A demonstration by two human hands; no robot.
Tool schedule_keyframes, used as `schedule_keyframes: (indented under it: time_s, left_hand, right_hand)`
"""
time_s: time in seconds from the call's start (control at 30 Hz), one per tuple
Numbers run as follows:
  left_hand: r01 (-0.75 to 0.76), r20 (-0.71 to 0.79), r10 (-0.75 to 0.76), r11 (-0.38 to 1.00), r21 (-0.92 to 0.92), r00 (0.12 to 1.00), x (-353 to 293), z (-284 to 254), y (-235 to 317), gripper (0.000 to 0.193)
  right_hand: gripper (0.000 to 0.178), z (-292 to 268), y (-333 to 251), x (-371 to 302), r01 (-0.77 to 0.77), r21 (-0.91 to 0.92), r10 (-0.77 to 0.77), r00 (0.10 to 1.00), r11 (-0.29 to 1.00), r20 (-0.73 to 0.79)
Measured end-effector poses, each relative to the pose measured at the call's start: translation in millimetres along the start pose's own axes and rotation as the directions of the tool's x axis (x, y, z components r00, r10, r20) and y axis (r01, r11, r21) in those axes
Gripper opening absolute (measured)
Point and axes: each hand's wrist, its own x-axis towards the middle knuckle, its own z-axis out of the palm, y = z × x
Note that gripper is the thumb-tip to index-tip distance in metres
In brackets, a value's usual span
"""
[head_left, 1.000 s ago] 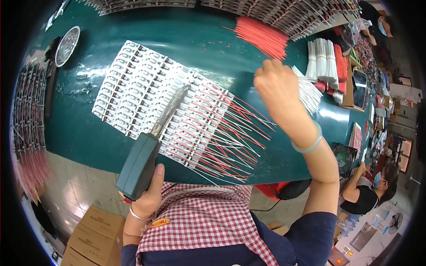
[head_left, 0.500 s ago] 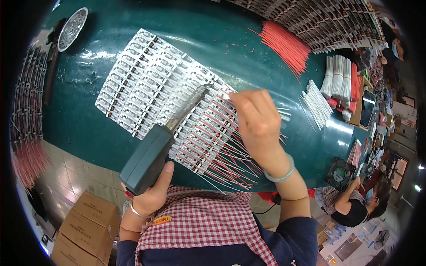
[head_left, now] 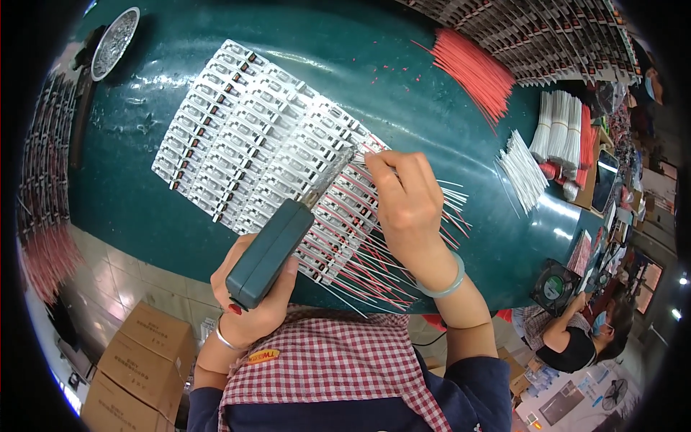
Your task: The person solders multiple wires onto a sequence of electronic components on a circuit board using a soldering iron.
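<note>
My left hand (head_left: 268, 315) is wrapped round the dark green handle of a soldering gun (head_left: 270, 252). Its metal nozzle points up and right across a sheet of small white moulded modules (head_left: 248, 122) in rows, with the tip close to my right fingers. At the upper right corner of this sheet, my right hand (head_left: 412, 205) pinches a thin wire (head_left: 365, 154); most of that wire is hidden by the fingers. Red and white wires (head_left: 374, 277) run out from the modules of the rightmost row, trailing past the sheet's lower right edge.
Red wires (head_left: 475, 75) and white wires (head_left: 521, 171) lie loose to the right, near tied white bundles (head_left: 558, 129). A metal bowl (head_left: 115, 47) stands far left. More module sheets (head_left: 533, 36) are stacked at the back right. A black fan (head_left: 554, 286) sits near another person (head_left: 576, 335).
The soldering gun has shifted right, its nozzle tip moving slightly right and down toward the right fingers. My right hand has moved slightly left, still pinching at the sheet's upper right corner.
</note>
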Motion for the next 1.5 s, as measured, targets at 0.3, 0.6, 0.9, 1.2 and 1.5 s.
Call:
schedule_keyframes:
  time_s: [0.3, 0.6, 0.9, 1.2, 1.5]
  left_hand:
    - [-0.04, -0.017, 0.04, 0.999, 0.012, 0.999, 2.0, 4.2, 5.1, 0.016]
    - [-0.035, -0.04, 0.034, 0.999, -0.023, 0.999, -8.1, -0.7, -1.7, 0.023]
    - [-0.053, -0.04, 0.054, 0.999, 0.009, 0.998, -1.3, -1.7, -2.9, 0.024]
    - [-0.08, 0.013, 0.08, 0.996, 0.048, 0.997, 12.3, 1.3, 8.6, 0.025]
    - [-0.006, 0.057, 0.005, 1.0, 0.02, 0.998, 12.6, 5.4, 7.2, 0.02]
  right_hand:
    - [0.035, 1.1, -0.7, 0.7, 0.019, -0.023, -0.018, 1.0, 1.0, 0.015]
    - [0.036, 0.2, -5.5, 4.4, -0.023, -0.025, 0.022, 0.999, 0.999, -0.024]
    - [0.03, -5.1, -1.6, 4.3, -0.009, 0.004, 0.009, 1.0, 1.0, -0.01]
    - [0.031, -1.2, 5.4, 9.6, -0.055, 0.001, 0.055, 0.998, 0.998, -0.042]
    - [0.033, -1.5, 8.5, 8.5, -0.005, -0.032, 0.005, 1.0, 0.999, -0.003]
